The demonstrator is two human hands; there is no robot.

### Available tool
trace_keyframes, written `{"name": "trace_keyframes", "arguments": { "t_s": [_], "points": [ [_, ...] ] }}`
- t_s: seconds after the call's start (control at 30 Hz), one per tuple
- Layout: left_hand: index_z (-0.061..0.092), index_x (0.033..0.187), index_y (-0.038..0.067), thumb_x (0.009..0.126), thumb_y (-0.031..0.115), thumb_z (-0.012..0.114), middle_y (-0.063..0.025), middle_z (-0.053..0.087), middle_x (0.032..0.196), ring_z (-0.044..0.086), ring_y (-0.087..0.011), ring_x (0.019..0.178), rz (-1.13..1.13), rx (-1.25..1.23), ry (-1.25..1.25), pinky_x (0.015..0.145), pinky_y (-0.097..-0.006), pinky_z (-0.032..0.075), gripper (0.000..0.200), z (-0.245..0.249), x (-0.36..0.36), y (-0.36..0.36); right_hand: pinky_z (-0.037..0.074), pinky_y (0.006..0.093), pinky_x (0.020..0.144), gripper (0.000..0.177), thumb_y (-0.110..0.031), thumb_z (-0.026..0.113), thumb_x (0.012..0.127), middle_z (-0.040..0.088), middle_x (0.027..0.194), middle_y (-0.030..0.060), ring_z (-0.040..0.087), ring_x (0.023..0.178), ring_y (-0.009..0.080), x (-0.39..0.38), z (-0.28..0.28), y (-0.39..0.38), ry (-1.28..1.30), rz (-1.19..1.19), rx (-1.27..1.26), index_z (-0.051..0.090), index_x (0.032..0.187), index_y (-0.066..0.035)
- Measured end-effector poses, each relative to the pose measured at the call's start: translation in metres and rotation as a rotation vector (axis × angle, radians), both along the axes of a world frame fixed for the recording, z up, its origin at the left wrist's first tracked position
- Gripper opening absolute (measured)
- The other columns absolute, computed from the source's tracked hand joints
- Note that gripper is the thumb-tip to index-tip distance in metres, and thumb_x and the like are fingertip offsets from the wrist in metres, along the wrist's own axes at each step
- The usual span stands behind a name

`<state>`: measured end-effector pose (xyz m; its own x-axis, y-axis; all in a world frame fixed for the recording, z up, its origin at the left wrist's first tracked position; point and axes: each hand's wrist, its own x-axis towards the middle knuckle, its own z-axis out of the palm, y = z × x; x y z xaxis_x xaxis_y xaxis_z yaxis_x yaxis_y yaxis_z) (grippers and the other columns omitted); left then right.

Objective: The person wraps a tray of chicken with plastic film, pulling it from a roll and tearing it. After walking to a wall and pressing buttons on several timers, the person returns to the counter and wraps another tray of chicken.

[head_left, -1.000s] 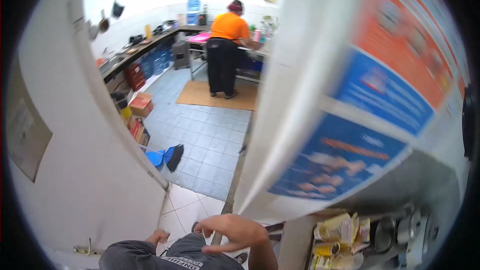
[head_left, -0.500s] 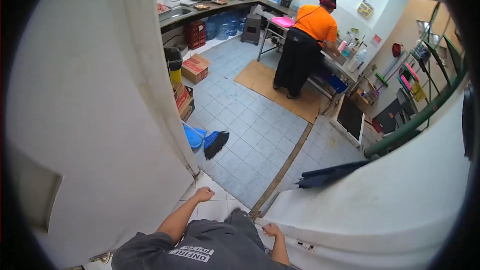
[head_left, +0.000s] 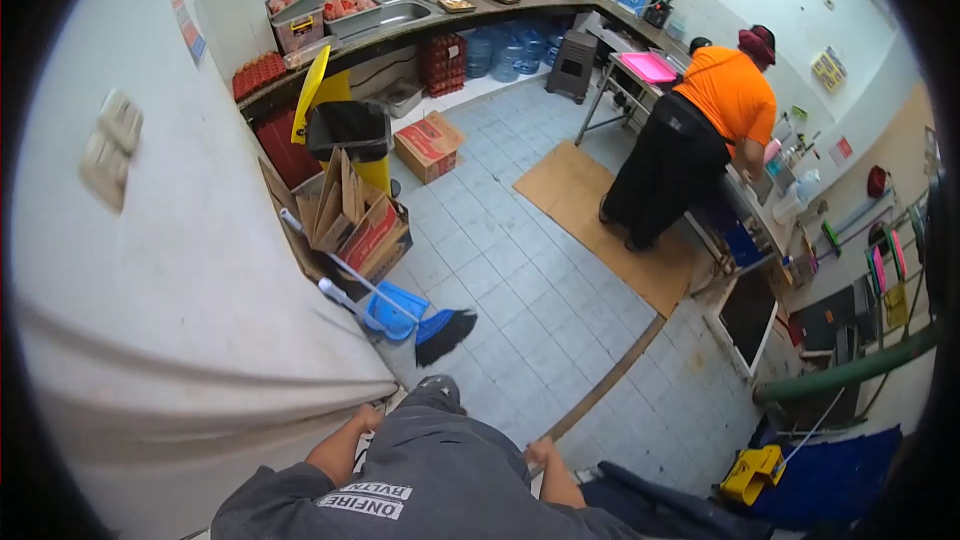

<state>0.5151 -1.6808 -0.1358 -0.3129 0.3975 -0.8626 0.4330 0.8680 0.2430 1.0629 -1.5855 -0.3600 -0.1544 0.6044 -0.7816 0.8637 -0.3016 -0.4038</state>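
Note:
My left hand (head_left: 370,419) hangs beside my grey shirt (head_left: 430,470), close to the white wall at the doorway. Its fingers look curled in, with nothing visible in them. On the other side, my right hand (head_left: 540,452) is held low near my waist, fingers folded and no object showing. Nearest to my left hand, on the tiled floor ahead, are a broom (head_left: 445,336) with black bristles and a blue dustpan (head_left: 398,310).
Cardboard boxes (head_left: 375,250) and a yellow bin (head_left: 372,175) line the left. A person in orange (head_left: 735,95) bends over a metal table on a cardboard mat (head_left: 575,185). A yellow mop wringer (head_left: 752,475) stands at the lower right. A sink (head_left: 405,12) is behind.
I have moved forward through the doorway, and the view has swung left. The bin, boxes and left counter have come into sight. Both hands have swung with the step.

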Motion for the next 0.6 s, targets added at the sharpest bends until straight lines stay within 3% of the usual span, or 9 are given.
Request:
{"name": "trace_keyframes", "arguments": {
  "t_s": [0.03,0.07,0.17,0.23,0.3,0.37,0.43,0.5,0.6],
  "points": [
    [0.069,0.083,-0.01,0.078,0.045,0.064,-0.02,0.07,0.084,0.069,-0.0276,0.069,0.015,0.042,-0.032,0.06,-0.037,0.057,0.055,0.008,0.005,0.022,0.047,0.0333,0.048,0.023,-0.022,0.065,0.082,0.065,0.069,0.0122,0.061,0.058,0.0197,-0.022,0.097,0.069,0.107,-0.275,-0.057,0.065,0.079,0.001],
    [0.069,0.083,-0.01,0.078,0.045,0.064,-0.02,0.07,0.084,0.069,-0.0276,0.069,0.021,0.054,-0.026,0.06,-0.037,0.057,0.055,0.012,0.004,0.048,0.046,0.0306,0.046,0.019,-0.018,0.062,0.082,0.063,0.062,0.0085,0.057,0.049,0.0164,-0.051,0.122,0.141,0.042,-0.286,-0.134,0.065,0.076,-0.001],
    [0.069,0.086,-0.01,0.077,0.041,0.067,-0.0173,0.07,0.082,0.069,-0.0287,0.069,0.097,0.055,-0.05,0.06,-0.0421,0.056,0.051,-0.006,-0.002,0.124,0.048,0.0288,0.048,0.019,-0.019,0.062,0.083,0.066,0.067,0.0084,0.062,0.055,0.0152,-0.106,0.14,0.314,0.171,-0.258,0.285,0.064,0.083,0.0],
    [0.07,0.086,-0.007,0.078,0.038,0.065,-0.0167,0.07,0.081,0.068,-0.028,0.068,-0.279,0.105,-0.073,0.061,-0.0447,0.056,0.045,-0.056,-0.022,0.18,0.049,0.029,0.048,0.019,-0.019,0.061,0.084,0.067,0.069,0.0086,0.064,0.057,0.0156,-0.133,0.139,0.411,0.193,-0.231,0.477,0.064,0.087,0.0],
    [0.071,0.087,-0.005,0.078,0.039,0.064,-0.0184,0.07,0.083,0.069,-0.0295,0.071,-0.073,0.046,-0.085,0.064,-0.0439,0.055,0.045,-0.072,-0.03,0.258,0.049,0.0293,0.048,0.019,-0.018,0.061,0.087,0.068,0.073,0.008,0.066,0.06,0.0163,-0.161,0.171,0.493,0.368,-0.2,0.572,0.064,0.092,0.0],
    [0.072,0.087,-0.003,0.078,0.04,0.063,-0.02,0.071,0.084,0.07,-0.0309,0.074,0.118,-0.038,-0.112,0.068,-0.0431,0.055,0.045,-0.078,-0.043,0.335,0.05,0.0293,0.049,0.019,-0.018,0.062,0.087,0.068,0.075,0.0078,0.066,0.061,0.0163,-0.174,0.181,0.548,0.403,-0.247,0.544,0.064,0.092,0.0],
    [0.073,0.085,0.001,0.079,0.042,0.057,-0.0215,0.071,0.087,0.07,-0.0342,0.081,-0.253,0.069,0.055,0.075,-0.0425,0.054,0.044,-0.076,-0.067,0.433,0.05,0.0294,0.049,0.018,-0.018,0.062,0.088,0.068,0.076,0.0075,0.067,0.062,0.0162,-0.171,0.181,0.589,0.428,-0.291,0.509,0.064,0.092,0.0],
    [0.074,0.081,0.003,0.081,0.042,0.051,-0.02,0.071,0.087,0.068,-0.0373,0.086,-0.171,0.186,0.089,0.079,-0.0448,0.052,0.045,-0.074,-0.084,0.53,0.049,0.0291,0.049,0.02,-0.021,0.063,0.089,0.068,0.078,0.0074,0.066,0.062,0.0161,-0.16,0.181,0.606,0.201,-0.317,0.232,0.064,0.092,-0.001],
    [0.071,0.093,0.002,0.081,0.04,0.053,-0.0227,0.069,0.1,0.065,-0.0372,0.098,-0.179,0.348,0.051,0.088,-0.0443,0.05,0.043,-0.007,-0.104,0.71,0.048,0.0354,0.048,0.03,-0.027,0.059,0.084,0.062,0.057,0.0095,0.062,0.052,0.0188,-0.115,0.145,0.618,0.071,-0.308,0.093,0.065,0.069,-0.002]
  ]
}}
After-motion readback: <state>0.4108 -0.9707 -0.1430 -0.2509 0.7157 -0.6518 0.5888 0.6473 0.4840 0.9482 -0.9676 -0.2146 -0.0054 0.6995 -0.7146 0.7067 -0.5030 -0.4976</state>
